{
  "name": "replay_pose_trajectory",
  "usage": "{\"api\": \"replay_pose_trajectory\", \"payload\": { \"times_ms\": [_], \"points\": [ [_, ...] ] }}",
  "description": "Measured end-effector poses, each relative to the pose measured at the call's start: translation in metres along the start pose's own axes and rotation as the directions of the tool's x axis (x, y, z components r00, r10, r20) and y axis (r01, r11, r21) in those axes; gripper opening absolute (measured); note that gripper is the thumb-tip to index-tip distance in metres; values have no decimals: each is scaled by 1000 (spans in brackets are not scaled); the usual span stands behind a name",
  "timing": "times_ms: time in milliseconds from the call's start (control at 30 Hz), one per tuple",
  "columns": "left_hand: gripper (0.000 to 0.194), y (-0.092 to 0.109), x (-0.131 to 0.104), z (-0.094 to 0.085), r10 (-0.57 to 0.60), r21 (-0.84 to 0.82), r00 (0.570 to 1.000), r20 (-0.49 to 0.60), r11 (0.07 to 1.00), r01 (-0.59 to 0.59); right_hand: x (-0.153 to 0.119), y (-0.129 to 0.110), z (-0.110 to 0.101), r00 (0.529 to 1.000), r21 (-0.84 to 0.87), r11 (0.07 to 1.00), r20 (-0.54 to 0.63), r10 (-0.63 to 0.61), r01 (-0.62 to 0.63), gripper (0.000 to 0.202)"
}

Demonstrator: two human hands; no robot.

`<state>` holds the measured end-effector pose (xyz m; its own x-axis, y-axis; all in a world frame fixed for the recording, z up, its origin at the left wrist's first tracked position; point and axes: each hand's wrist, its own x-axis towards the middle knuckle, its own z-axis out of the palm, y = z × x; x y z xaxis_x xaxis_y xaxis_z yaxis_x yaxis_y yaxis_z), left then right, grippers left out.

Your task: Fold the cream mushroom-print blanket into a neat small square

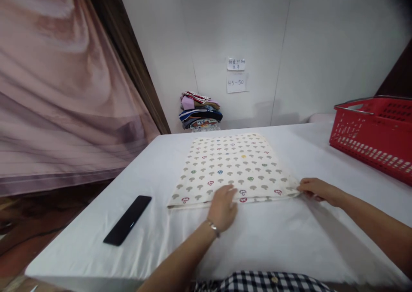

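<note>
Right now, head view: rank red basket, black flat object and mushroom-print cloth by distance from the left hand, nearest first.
1. Mushroom-print cloth: directly ahead, its near edge at the left hand.
2. Black flat object: off to the left.
3. Red basket: far right, farther back.

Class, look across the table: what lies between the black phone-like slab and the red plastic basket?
In the head view, the mushroom-print cloth lies between them, with the left hand at its near edge.
</note>
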<state>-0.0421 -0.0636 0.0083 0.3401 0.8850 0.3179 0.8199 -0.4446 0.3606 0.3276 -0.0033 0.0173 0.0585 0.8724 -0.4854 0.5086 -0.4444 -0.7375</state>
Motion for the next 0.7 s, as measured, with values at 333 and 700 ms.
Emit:
{"api": "replay_pose_trajectory", "payload": {
  "times_ms": [333,700],
  "points": [
    [70,111,85,80,143,-12,989,43,990,-143,-15,-18,4,990,443,886,-67,-122,139,32],
    [28,121,82,19,245,-22,964,-105,968,-248,-60,-41,32,936,593,748,-29,-352,299,32]
  ]
}}
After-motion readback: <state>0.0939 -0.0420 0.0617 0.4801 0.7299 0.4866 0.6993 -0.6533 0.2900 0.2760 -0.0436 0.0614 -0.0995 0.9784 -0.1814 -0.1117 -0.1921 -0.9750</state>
